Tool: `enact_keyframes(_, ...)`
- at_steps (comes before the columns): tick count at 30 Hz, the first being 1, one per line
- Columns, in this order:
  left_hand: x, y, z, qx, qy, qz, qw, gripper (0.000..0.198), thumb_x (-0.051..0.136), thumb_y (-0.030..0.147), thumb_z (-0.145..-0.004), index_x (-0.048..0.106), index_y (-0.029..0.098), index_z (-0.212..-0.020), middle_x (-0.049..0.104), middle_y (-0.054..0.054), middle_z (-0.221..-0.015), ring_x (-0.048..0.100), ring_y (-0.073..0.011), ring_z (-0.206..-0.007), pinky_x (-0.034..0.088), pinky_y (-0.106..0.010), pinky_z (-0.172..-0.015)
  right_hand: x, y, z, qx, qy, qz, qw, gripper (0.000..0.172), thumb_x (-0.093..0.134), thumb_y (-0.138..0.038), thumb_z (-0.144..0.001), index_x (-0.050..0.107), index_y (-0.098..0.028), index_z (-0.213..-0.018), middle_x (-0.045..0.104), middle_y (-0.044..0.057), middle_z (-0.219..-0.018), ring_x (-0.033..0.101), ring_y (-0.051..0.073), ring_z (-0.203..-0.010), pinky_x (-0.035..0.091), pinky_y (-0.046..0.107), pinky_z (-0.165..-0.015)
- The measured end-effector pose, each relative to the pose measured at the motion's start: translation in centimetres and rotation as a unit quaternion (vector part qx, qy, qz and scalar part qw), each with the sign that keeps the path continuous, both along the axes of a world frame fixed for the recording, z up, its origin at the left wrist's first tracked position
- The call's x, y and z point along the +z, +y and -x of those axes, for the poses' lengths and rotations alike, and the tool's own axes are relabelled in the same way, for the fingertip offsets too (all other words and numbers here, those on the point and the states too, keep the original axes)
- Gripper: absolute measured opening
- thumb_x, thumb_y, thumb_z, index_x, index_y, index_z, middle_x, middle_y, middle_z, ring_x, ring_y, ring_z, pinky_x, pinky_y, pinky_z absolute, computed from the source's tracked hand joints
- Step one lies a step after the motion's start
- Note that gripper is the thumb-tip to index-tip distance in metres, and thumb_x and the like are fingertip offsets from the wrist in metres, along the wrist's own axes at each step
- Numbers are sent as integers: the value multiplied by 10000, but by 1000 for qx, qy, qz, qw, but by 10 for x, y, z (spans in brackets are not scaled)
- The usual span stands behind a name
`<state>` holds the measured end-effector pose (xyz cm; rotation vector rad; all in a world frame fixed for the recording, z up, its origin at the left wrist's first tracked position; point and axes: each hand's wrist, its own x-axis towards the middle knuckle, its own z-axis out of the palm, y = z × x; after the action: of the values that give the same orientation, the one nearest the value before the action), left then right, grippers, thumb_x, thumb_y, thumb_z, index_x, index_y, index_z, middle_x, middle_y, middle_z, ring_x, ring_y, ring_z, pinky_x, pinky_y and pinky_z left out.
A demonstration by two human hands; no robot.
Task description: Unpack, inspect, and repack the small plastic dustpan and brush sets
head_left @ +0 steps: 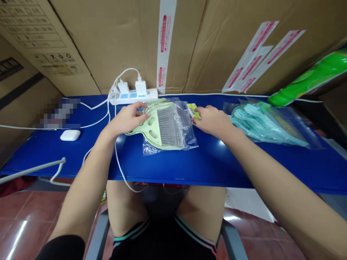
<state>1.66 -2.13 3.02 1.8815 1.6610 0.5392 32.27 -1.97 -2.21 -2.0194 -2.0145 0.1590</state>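
A pale green hand brush [169, 124] lies with its matching dustpan [148, 139] in a clear plastic bag [191, 126] on the blue table. Its grey bristles point right. My left hand [128, 117] is closed around the handle end at the left, thumb on top and fingers along the far side. To the right of the bag, my right hand [213, 119] pinches a small yellow-green and white label card [193, 111] by its right edge. The fingertips of my right hand are partly hidden.
A white power strip [134, 96] with chargers and cables stands behind the bag. An earbud case [70, 135] lies at left. At right are bagged turquoise straps [252, 119] and a green package [311, 77]. Cardboard boxes [130, 43] wall off the back of the blue table [173, 166].
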Motion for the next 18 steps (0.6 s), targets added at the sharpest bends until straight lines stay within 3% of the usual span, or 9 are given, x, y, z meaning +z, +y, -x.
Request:
enact_keyframes(4,-3,-4,-5,23,53,-70,996,539,689,466,-956,735,184,-1414,818,-94,-1126,707,-220,-985,555,-397,-1096,0,-50,-11,30,-61,5,998,568,419,-485,-1047,843,-150,-1223,715,243,-1326,713,331,-1090,612,513,-959)
enact_keyframes(9,-16,-3,-3,13,99,-212,972,535,616,540,-998,731,219,-1411,749,-137,-1399,686,-271,-1210,544,-438,-1181,-6,-122,-38,94,-113,-27,989,726,342,-627,-1086,823,-139,-1326,687,225,-1506,692,384,-1233,612,563,-1003)
enact_keyframes(10,-18,-3,-3,-5,97,-246,964,525,615,540,-1001,735,227,-1404,730,-138,-1432,664,-278,-1267,533,-437,-1203,-8,-135,-44,115,-129,-50,984,753,338,-675,-1089,811,-149,-1349,699,215,-1498,693,388,-1245,615,544,-958)
enact_keyframes(13,-17,-6,-8,-94,105,-296,945,500,578,516,-1025,749,217,-1387,722,-138,-1397,632,-287,-1315,508,-462,-1240,-18,-171,-61,218,-213,-202,931,807,278,-703,-1117,752,-113,-1399,758,213,-1379,713,351,-1210,584,459,-831)
enact_keyframes(14,-15,-8,-12,-133,111,-293,940,491,550,498,-1039,761,205,-1371,729,-137,-1355,644,-281,-1288,515,-466,-1225,-22,-181,-66,246,-222,-233,914,793,300,-704,-1117,743,-104,-1386,767,214,-1352,713,344,-1212,578,461,-846)
enact_keyframes(16,-8,-12,-25,-219,125,-264,931,477,488,442,-1063,789,191,-1336,745,-130,-1265,679,-261,-1221,544,-445,-1167,-29,-199,-76,289,-196,-262,900,557,431,-572,-1130,756,-160,-1315,798,166,-1283,727,303,-1204,579,470,-950)
enact_keyframes(18,-1,-15,-40,-295,154,-219,917,470,450,357,-1062,816,198,-1311,761,-117,-1171,714,-243,-1148,568,-421,-1107,-33,-213,-85,292,-116,-253,915,290,514,-296,-1110,775,-256,-1229,828,81,-1195,755,236,-1168,575,461,-1061)
